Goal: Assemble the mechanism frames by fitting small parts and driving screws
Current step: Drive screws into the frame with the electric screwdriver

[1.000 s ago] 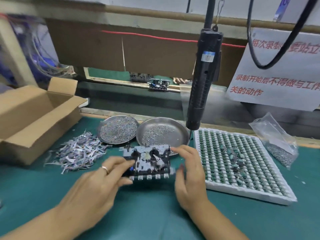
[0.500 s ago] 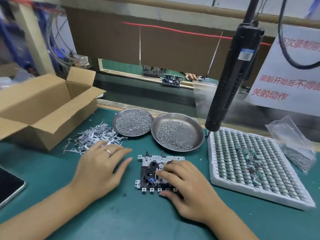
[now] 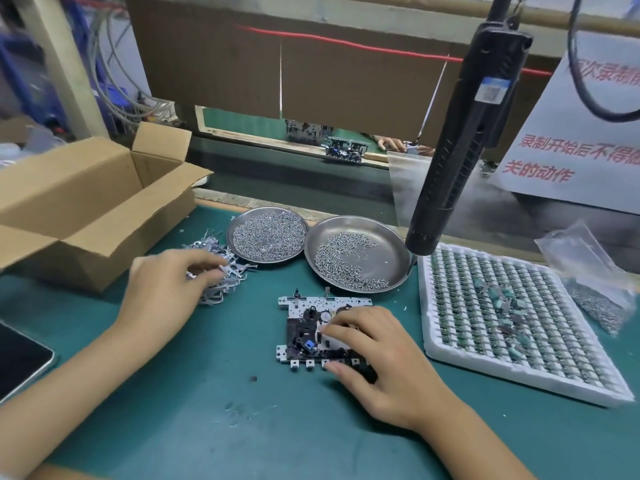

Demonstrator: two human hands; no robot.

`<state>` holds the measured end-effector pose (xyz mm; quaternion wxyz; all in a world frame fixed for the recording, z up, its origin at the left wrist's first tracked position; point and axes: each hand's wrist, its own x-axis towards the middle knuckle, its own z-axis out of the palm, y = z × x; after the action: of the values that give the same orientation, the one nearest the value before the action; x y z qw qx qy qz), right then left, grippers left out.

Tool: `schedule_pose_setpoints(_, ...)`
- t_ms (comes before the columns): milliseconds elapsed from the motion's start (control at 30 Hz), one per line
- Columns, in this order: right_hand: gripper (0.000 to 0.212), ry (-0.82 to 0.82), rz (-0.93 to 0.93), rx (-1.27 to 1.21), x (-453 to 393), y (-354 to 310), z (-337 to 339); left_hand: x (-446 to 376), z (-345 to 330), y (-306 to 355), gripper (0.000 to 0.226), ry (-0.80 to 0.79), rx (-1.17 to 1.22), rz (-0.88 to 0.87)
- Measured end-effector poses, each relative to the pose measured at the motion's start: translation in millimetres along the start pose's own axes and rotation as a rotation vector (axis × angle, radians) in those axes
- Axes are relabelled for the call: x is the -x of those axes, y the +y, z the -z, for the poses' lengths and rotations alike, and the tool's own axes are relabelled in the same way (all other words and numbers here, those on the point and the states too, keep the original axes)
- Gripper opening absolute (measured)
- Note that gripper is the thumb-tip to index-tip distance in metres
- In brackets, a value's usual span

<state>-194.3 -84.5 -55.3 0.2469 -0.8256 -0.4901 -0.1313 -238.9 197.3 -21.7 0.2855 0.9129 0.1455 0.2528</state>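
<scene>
A: Hands, item one?
B: Left hand (image 3: 166, 292), on the pile of stamped metal clips (image 3: 221, 271) left of centre; fingers curled, pinching at one clip, though whether it is fully caught I cannot tell. Right hand (image 3: 377, 358), fingers spread flat and apart, pressing down on the mechanism frame (image 3: 311, 327).

A: Frame's location?
B: Flat on the green bench (image 3: 207, 410), near centre, just near of the two steel dishes.

A: Stock beyond?
B: Left dish (image 3: 268, 233), heaped with screws. Right dish (image 3: 356, 252), partly filled with screws. White tray (image 3: 519, 327) of small green parts, right. Bag of screws (image 3: 595, 282), far right. Open cardboard box (image 3: 86, 209), far left. Electric screwdriver (image 3: 464, 133), hanging above the tray's far corner, untouched.

A: Step in hand?
B: Likely part-fitting: fetching a clip while the frame is steadied.

A: Next move calls for?
B: Freeing a single clip from the tangle, carrying it right and seating it on the frame before any screw is driven.
</scene>
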Motion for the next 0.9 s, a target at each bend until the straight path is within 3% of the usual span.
schedule_pose_setpoints(167,0.034,0.034,-0.001,-0.007,-0.1,-0.4,-1.0,-5.0,10.4,-1.5,0.020,0.082,0.368,0.093)
schedule_pose_setpoints(334,0.030,0.142,-0.009,-0.013,-1.1,0.4,-3.0,-3.7,7.5,8.8,0.022,0.101,0.457,0.081)
schedule_pose_setpoints(434,0.027,0.244,-0.051,-0.099,-2.2,-1.5,-4.7,4.2,-1.1,25.5,0.020,0.032,0.658,0.102)
schedule_pose_setpoints(567,0.022,0.382,-0.194,-0.392,-9.8,-9.9,-5.7,26.5,-26.7,59.2,0.017,-0.149,0.890,0.067)
schedule_pose_setpoints(667,0.023,0.423,-0.258,-0.544,-14.0,-12.7,-6.6,39.5,-45.9,75.9,0.021,-0.269,0.912,0.011)
schedule_pose_setpoints(901,0.018,0.458,-0.342,-0.604,-10.7,-1.6,-3.5,44.0,-59.5,69.4,0.017,-0.285,0.773,-0.052)
